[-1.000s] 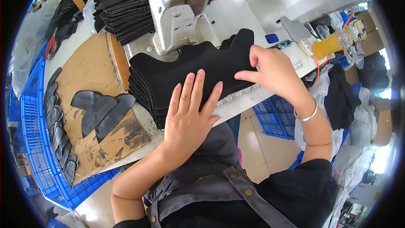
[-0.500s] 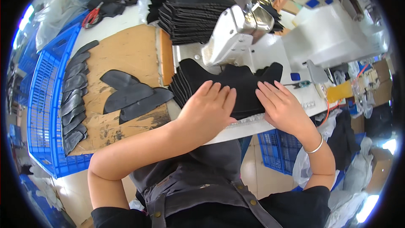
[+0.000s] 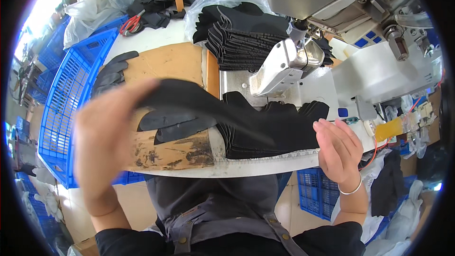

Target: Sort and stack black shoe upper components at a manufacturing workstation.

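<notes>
My left hand [image 3: 106,132], smeared by motion, is raised at the left and closed on one end of a black fabric piece [image 3: 189,96]. That piece sweeps up from a stack of black cut fabric pieces [image 3: 277,135] at the table's front edge; its far end blurs into the stack. My right hand [image 3: 337,149], with a bracelet at the wrist, is beside the stack's right end, fingers stretched out and slightly bent. Whether its fingertips touch the stack I cannot tell. Under the lifted fabric, dark curved pieces [image 3: 182,128] lie on a worn brown board [image 3: 175,156].
Behind the stack stands a sewing machine [image 3: 282,68]. A taller pile of black pieces [image 3: 246,42] sits further back. At the left are a blue crate [image 3: 71,109] and red-handled scissors [image 3: 131,22]. A ruler strip [image 3: 265,161] runs along the table's front edge.
My left hand has left the stack and swung left, lifting a black fabric piece by its end. My right hand has turned and shifted right to the stack's end. The view has shifted too.
</notes>
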A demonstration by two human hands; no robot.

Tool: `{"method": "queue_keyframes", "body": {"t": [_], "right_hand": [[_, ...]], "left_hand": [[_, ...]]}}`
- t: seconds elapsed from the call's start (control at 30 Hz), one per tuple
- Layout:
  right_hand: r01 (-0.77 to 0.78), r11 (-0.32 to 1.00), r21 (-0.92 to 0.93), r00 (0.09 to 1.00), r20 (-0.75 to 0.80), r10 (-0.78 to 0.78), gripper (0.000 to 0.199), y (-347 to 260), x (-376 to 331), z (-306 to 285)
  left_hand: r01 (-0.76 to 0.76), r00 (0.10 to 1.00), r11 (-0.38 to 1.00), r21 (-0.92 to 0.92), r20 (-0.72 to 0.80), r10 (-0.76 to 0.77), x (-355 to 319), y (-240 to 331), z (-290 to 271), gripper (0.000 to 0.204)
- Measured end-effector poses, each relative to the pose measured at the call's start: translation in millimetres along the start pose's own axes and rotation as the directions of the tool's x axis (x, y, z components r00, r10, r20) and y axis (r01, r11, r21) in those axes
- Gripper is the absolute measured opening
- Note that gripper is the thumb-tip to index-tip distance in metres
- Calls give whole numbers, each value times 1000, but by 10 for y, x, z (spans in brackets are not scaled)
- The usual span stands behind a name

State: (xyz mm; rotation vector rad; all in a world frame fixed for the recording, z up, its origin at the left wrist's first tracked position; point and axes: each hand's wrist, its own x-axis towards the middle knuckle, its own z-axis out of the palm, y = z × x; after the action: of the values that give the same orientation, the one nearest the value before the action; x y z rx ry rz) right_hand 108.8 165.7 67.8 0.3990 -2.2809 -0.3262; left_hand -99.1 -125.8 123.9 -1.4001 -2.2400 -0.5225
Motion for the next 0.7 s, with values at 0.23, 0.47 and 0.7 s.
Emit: {"method": "queue_keyframes", "body": {"t": [0.23,0.47,0.7], "right_hand": [[-249,951,185,966,115,231,33,-93,-255,290],[-492,835,248,857,307,414,38,-252,-453,757],[-503,832,233,848,319,423,38,-251,-458,729]], "left_hand": [[365,929,761,537,-266,-258,867,-990,-166,34],[-204,979,951,233,69,193,1707,-154,1155,39],[-546,760,838,-5,-423,493,1322,-528,1174,28]]}}
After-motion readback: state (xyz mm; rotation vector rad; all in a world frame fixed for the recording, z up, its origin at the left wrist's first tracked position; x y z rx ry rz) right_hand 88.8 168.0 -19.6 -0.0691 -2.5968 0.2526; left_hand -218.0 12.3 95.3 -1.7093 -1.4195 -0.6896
